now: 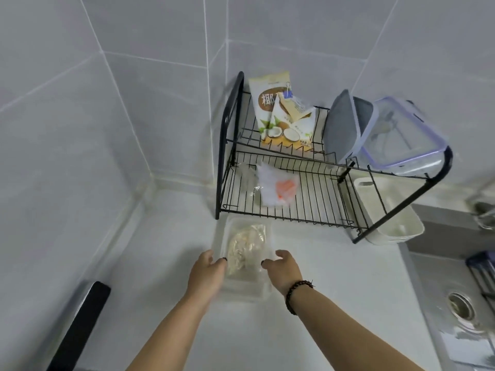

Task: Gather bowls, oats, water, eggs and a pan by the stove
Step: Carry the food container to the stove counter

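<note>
Left hand: the left hand sits at the left wall of the clear plastic container, fingers loosely curved toward it; motion blur makes it unclear whether they touch or clasp the wall.
Right hand: the right hand, with a dark bead bracelet on its wrist, mirrors it at the right wall, thumb up and fingertips at the rim; I cannot tell if it has closed on the container.
Container: it rests on the white counter, just in front of the black wire dish rack, and holds a clear bag of pale flakes, probably the oats.
Slip risk: the walls look thin and smooth, so a squeeze from both sides could flex them and let the box drop or tip.
Spill risk: no lid is visible, so a tilt on lifting could slide the bag out.
Snag risk: the rack's lower front bar is close to the container's far end, and a forward lift could catch it and jolt the rack.
Knock-on risk: the coconut powder pouch and the tilted lidded storage boxes lean on the top shelf and could fall.
Sink side: the sink is open to the right, so a swing that way risks a drop into it.
</note>
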Demonstrator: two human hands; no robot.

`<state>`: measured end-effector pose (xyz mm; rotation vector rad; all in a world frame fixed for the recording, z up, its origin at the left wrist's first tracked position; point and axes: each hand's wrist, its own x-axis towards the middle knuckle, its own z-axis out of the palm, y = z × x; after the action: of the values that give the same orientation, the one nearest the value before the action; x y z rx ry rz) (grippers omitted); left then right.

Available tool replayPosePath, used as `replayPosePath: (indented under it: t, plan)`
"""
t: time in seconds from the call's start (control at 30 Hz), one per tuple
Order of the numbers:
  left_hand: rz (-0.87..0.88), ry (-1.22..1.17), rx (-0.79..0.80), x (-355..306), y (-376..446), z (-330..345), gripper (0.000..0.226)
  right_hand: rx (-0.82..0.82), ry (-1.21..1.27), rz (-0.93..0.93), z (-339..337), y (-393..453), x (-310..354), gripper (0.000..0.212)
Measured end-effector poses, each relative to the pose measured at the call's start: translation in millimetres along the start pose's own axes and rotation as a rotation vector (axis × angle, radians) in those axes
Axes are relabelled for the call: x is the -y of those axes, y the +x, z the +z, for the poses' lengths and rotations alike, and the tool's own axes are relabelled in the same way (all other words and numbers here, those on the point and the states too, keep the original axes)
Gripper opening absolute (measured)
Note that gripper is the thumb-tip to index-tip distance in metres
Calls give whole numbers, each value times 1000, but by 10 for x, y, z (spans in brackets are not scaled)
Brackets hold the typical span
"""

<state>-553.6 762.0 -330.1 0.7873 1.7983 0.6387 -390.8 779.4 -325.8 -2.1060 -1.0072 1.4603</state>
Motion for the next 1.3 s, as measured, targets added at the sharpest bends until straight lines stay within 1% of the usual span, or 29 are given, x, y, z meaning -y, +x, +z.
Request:
replayPosePath:
  t: [0.07, 0.1, 0.13, 0.2, 0.33, 0.4, 0.6, 0.67, 0.73, 0.8, 0.9, 0.93, 0.97, 1.03, 1.07, 1.17, 1.3]
  plan:
    - [7, 54, 28, -18, 74, -14, 24, 0, 18, 53, 45, 52, -45, 55]
    - [18, 75, 36, -29, 88, -11, 17, 13, 26, 76, 55, 66, -62, 50]
    - [28, 90, 52, -28, 120, -8, 22, 10, 28, 82, 78, 90, -91, 43]
    - [43, 128, 85, -27, 146, -8, 27, -15, -23, 37, 99, 81, -101, 30]
    - [69, 188, 191, -124, 67, 49, 16, -68, -135, -31, 27, 65, -172, 28]
    - [98, 190, 220, -137, -1, 72, 15, -92, -165, -53, -46, 40, -210, 27]
    - [197, 165, 285, -192, -265, 240, 11, -183, -109, -154, -450, -225, -431, 19]
    - [212, 125, 317, -201, -364, 341, 2, -213, -79, -168, -607, -353, -536, 18]
    - [218, 87, 347, -215, -462, 457, 13, -243, -59, -177, -767, -474, -649, 19]
    - [222, 78, 375, -264, -602, 610, 18, -283, -20, -176, -955, -627, -796, 19]
    - [192, 109, 487, -285, -817, 880, 52, -338, 74, -161, -1260, -890, -1055, 23]
    - [168, 122, 546, -275, -907, 1007, 56, -363, 101, -155, -1379, -1004, -1172, 24]
    - [133, 119, 607, -262, -986, 1109, 53, -380, 118, -150, -1474, -1101, -1273, 25]
    - [86, 93, 710, -228, -1197, 1355, 33, -427, 134, -146, -1689, -1322, -1508, 25]
    - [82, 77, 749, -204, -1313, 1469, 27, -448, 147, -139, -1792, -1419, -1622, 26]
    - [117, 62, 800, -117, -1728, 1868, 25, -520, 160, -132, -2167, -1756, -1970, 27]
    - [166, 63, 893, 23, -2370, 2415, 28, -628, 153, -135, -2681, -2238, -2493, 17]
